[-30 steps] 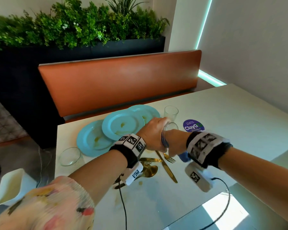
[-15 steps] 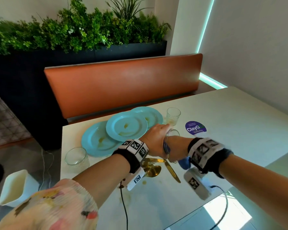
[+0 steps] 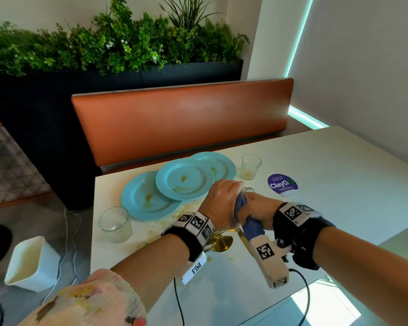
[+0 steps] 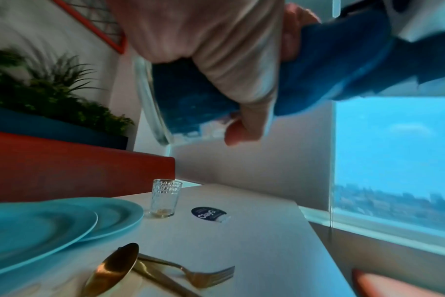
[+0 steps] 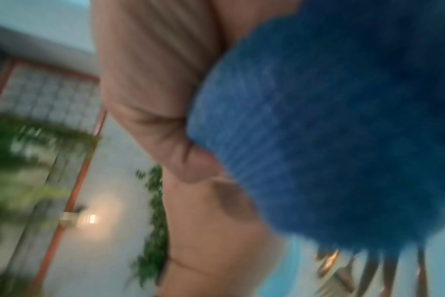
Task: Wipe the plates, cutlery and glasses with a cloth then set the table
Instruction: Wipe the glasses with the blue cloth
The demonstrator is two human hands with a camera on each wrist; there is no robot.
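Gripping glass (image 3: 245,191) in left hand (image 3: 222,203) above gold cutlery (image 3: 220,243), as half a second earlier; right hand (image 3: 259,211) clutching blue cloth (image 3: 251,225), stuffed inside glass. Plates (image 3: 184,180) beyond cutlery on surface (image 3: 327,184), unmoved.

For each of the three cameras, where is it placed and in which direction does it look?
Head: high, looking down at the table; both forearms, left hand, right hand.
Left wrist: under the left hand, facing glass stuffed with blue cloth; palm shows.
Right wrist: blurred, against the cloth; fingers show.
Shared: cloth, plates.
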